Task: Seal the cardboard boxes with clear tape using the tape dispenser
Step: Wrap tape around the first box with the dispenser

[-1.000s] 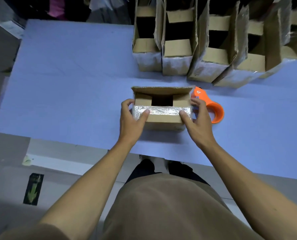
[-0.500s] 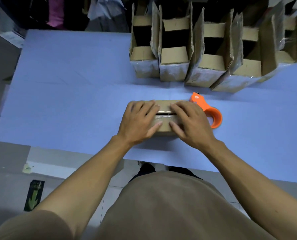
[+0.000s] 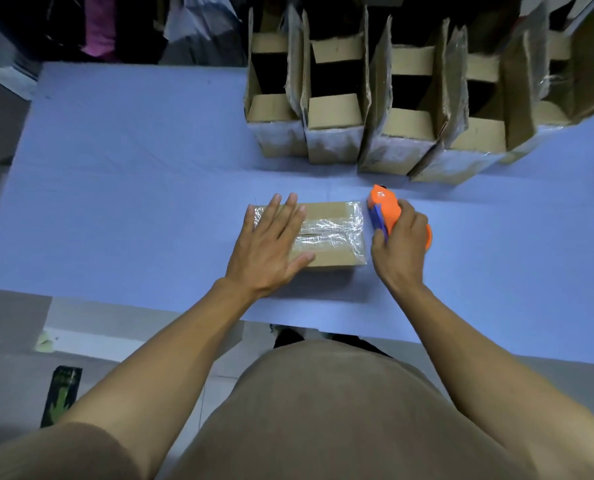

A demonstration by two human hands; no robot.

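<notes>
Blue bench (image 3: 132, 209) is carrying a closed cardboard box (image 3: 326, 233), the left hand (image 3: 271, 244) pressing flat on it, the right hand (image 3: 397, 244) gripping the orange tape dispenser (image 3: 385, 209) just beside it.

Closed cardboard box (image 3: 326, 233) sits near the front edge of the table (image 3: 122, 188), and the left hand (image 3: 271, 244) lies flat on the left part of its top. Just to the right of the box, the right hand (image 3: 397, 244) grips the tape dispenser (image 3: 389, 211) (its nose is close beside the box's right end). Behind all that, toward the table's far edge and to the right, a row of open boxes (image 3: 385, 109) stands side by side, touching one another.
</notes>
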